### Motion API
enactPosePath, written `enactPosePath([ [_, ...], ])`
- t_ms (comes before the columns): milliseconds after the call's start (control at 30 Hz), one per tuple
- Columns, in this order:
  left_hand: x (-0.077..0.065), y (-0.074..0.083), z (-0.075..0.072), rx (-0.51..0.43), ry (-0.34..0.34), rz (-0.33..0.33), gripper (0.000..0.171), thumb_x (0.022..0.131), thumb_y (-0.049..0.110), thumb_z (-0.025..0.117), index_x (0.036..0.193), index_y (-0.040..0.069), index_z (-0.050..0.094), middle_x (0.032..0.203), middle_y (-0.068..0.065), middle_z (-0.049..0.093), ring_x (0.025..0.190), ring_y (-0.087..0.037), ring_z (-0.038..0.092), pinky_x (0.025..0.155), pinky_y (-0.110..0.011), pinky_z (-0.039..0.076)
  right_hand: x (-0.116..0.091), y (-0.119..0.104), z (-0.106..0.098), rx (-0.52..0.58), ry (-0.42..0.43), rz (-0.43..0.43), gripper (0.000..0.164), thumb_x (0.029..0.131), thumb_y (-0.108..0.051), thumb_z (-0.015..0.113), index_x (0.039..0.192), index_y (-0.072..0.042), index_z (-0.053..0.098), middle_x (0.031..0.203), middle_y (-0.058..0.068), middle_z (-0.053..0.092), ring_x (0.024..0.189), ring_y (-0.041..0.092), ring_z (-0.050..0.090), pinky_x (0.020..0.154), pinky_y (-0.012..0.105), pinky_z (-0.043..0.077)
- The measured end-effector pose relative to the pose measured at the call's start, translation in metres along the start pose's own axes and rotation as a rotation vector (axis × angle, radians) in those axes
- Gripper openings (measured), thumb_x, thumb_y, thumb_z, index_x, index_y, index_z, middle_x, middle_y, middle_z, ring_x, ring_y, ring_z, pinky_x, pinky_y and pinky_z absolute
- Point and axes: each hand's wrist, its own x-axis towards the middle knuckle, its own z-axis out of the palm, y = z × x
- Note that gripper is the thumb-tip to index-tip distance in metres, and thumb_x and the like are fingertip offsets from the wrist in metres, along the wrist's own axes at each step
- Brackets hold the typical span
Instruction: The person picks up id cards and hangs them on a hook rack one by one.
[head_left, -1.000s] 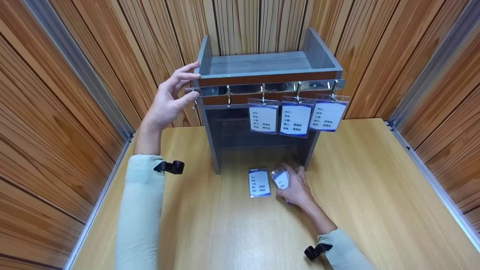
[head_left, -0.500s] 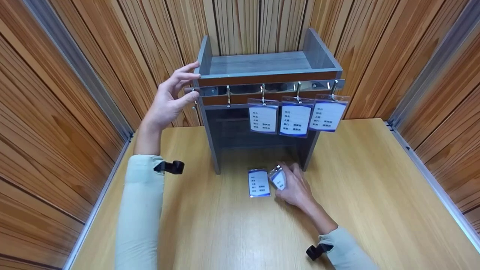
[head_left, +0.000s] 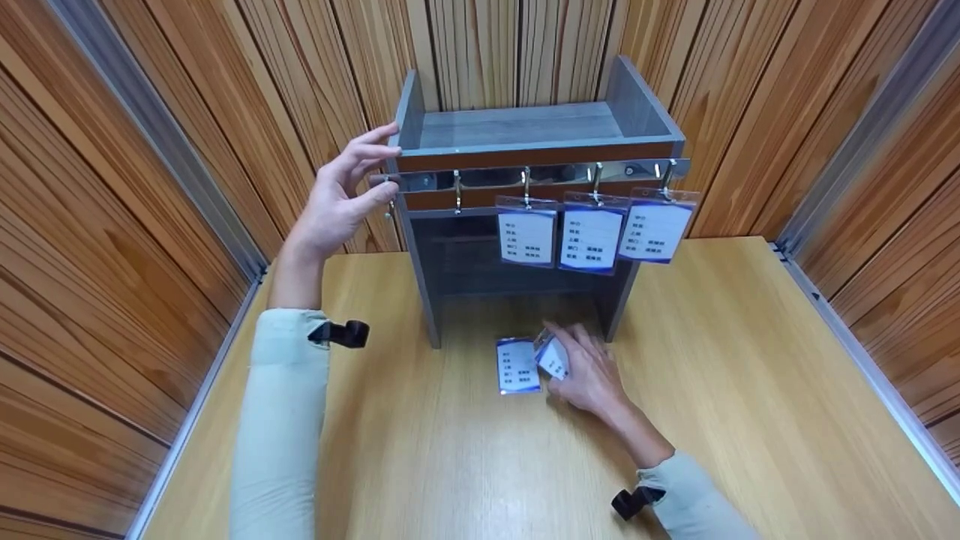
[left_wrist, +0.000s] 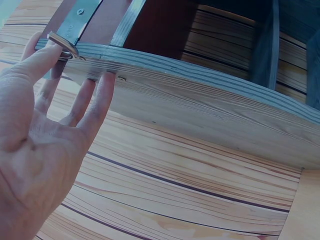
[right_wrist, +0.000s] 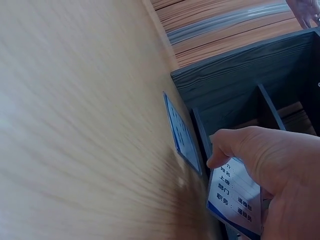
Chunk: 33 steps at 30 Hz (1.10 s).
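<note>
Badge card (head_left: 553,358), tilted, is pinched between thumb and fingers of the right hand (head_left: 589,379) near the tabletop (head_left: 450,457); whether its edge touches the wood is hard to tell. Just beside it, a second badge (head_left: 518,367) lies flat. The left hand (head_left: 337,201), fingers fairly straight, touches the side of a grey shelf (head_left: 517,127), whose metal rail (head_left: 491,178) carries three hanging badges (head_left: 592,238).

Looked bright in the head view, glared off the table (head_left: 484,491), blurred slightly at the right hand (head_left: 589,375); ran dimmer, bluish in wrist views, bowed the shelf (left_wrist: 200,100) in the left.
</note>
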Motion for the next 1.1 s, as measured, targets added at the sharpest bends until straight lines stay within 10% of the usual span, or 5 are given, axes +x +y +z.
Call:
enactPosePath([
  [733, 0.000, -0.001, 0.000, -0.010, 0.002, 0.011, 0.036, 0.109, -0.004, 0.064, 0.142, 0.009, 0.070, 0.181, -0.011, 0.042, 0.170, -0.032, 0.039, 0.137, -0.061, 0.035, 0.004, -0.016, 0.001, 0.055, 0.055, -0.266, 0.097, 0.081, -0.010, 0.091, 0.168, -0.018, 0.051, 0.131, 0.017, 0.056, 0.104, 0.024, 0.060, 0.090, 0.038, 0.056],
  [1100, 0.000, -0.001, 0.000, -0.006, 0.001, 0.008, 0.036, 0.109, -0.003, 0.064, 0.143, 0.007, 0.068, 0.181, -0.012, 0.042, 0.170, -0.033, 0.039, 0.138, -0.059, 0.034, 0.009, -0.034, -0.001, 0.081, 0.027, -0.274, 0.096, 0.085, -0.013, 0.092, 0.171, -0.024, 0.049, 0.132, 0.014, 0.056, 0.110, 0.024, 0.061, 0.097, 0.043, 0.057],
])
